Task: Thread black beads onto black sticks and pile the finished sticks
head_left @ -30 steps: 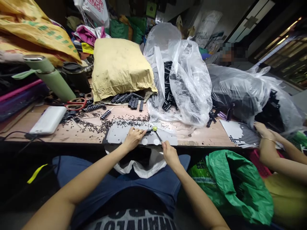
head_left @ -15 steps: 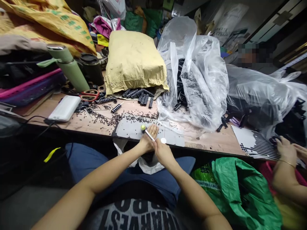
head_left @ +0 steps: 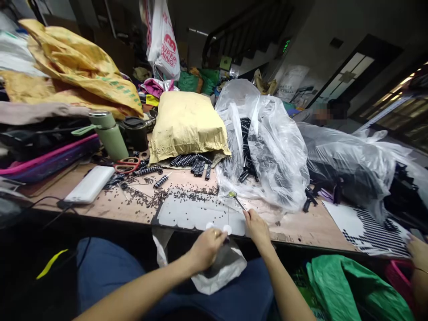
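Note:
My right hand (head_left: 257,228) is closed on a thin metal-handled tool (head_left: 240,203), its yellow-green tip (head_left: 232,194) pointing up and left over the table edge of the plastic bag. Near the front edge, my left hand (head_left: 207,248) is closed above an open white bag (head_left: 217,278) on the lap; a small dark thing shows at its fingertips, too small to name. Beyond the hands lies a grey sheet (head_left: 190,214) with many small dark pieces (head_left: 197,194) scattered along its far side.
A yellow sack (head_left: 189,122) stands behind black beaded rods (head_left: 199,168). Clear plastic bags (head_left: 279,156) of black parts stand to the right. Red scissors (head_left: 127,165), a white box (head_left: 89,184) and a green bottle (head_left: 112,138) are left. Another person's hand (head_left: 417,252) is far right.
My hands have moved apart: the left down over the lap bag, the right to the right with the tool, now pointing away from the left hand. The camera view has tilted up.

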`<action>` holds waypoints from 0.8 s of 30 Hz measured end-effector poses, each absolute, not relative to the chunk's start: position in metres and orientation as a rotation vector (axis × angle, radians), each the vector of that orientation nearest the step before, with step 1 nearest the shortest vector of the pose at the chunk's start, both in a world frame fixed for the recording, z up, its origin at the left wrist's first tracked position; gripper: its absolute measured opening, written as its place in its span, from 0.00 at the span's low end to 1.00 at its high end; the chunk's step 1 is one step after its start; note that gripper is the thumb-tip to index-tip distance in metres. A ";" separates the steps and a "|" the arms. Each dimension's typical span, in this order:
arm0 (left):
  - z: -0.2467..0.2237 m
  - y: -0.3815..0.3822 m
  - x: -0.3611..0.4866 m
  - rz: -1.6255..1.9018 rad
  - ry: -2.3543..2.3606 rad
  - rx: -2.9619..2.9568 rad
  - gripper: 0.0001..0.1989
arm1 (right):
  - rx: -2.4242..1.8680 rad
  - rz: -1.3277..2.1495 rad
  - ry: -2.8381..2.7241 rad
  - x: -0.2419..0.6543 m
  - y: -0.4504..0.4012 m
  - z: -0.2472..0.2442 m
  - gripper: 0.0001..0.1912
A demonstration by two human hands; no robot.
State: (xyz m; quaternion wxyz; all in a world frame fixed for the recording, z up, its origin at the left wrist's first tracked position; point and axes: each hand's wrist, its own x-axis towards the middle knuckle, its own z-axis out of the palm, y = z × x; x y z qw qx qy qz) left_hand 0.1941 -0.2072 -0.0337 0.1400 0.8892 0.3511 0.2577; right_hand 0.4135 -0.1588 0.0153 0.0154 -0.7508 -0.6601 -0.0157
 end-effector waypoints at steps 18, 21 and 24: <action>0.003 -0.088 0.170 0.891 1.587 2.225 0.26 | -1.607 -0.518 -1.875 0.405 -0.135 -0.049 0.14; 0.014 -0.016 0.186 0.678 1.787 2.228 0.29 | -1.620 -0.456 -1.882 0.403 -0.138 -0.046 0.13; 0.013 0.026 0.211 0.465 1.954 2.150 0.27 | -1.673 -0.336 -1.896 0.401 -0.141 -0.043 0.14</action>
